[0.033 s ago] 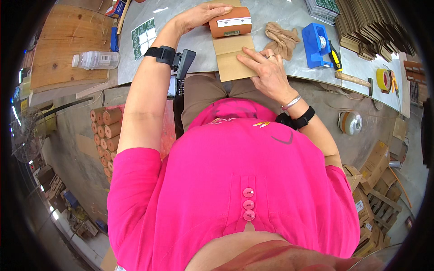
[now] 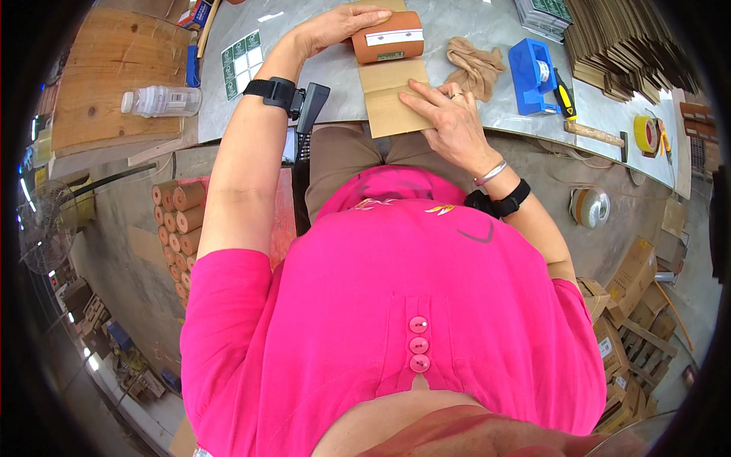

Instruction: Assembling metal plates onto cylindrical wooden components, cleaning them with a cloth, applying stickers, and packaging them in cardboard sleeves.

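Observation:
An orange-brown roll (image 2: 387, 47) with a white strip and a small green label lies on a piece of brown cardboard (image 2: 392, 103), near the table's front edge. My left hand (image 2: 346, 27) is closed over the roll's left end, its fingers stretched along the top. My right hand (image 2: 451, 114) rests on the near part of the cardboard, fingers spread and pressing down; its thumb is mostly hidden. A crease runs across the cardboard between the roll and my right fingers.
Right of the roll lie a crumpled tan cloth (image 2: 474, 67), a blue tape dispenser (image 2: 525, 80), a yellow-black knife (image 2: 563, 95), a hammer (image 2: 594, 133) and yellow tape (image 2: 646, 135). Cardboard sheets (image 2: 609, 46) are stacked behind. To the left are a label sheet (image 2: 242, 65) and a plastic bottle (image 2: 161, 101).

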Motion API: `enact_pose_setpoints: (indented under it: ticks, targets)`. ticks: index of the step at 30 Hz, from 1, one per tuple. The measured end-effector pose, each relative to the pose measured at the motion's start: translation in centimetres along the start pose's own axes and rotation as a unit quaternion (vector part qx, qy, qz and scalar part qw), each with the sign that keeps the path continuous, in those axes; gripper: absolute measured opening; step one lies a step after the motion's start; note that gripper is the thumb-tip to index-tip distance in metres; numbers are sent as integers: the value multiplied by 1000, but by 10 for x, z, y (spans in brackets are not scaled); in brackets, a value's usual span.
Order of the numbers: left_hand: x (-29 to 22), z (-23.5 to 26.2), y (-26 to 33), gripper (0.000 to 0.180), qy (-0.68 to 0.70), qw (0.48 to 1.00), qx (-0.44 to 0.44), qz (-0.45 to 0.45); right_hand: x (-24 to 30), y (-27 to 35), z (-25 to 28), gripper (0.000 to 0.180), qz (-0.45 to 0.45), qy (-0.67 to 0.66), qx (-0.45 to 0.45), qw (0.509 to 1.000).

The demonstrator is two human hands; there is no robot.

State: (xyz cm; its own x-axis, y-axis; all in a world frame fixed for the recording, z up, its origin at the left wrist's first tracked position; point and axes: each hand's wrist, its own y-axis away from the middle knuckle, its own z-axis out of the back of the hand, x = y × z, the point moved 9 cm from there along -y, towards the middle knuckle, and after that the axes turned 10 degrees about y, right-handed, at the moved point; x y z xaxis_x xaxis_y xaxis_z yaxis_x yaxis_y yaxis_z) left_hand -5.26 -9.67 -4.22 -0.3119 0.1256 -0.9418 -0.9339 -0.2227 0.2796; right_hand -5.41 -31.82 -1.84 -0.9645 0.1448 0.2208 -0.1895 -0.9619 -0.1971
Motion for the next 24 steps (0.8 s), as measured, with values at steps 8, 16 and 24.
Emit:
enact_pose_setpoints:
  ticks: [8,16,24]
  targets:
    - [-8,-2,4,56,-47,998,-24,-26,-5,-5,-3,60,-1,-3,1,1000]
    - [-3,-15,18,47,49,993,-52,-95,-4,-8,-2,60,2,-1,3,1000]
    - [-9,-13,33,45,42,977,-147,-149,-5,-36,50,18,53,-37,-174,983]
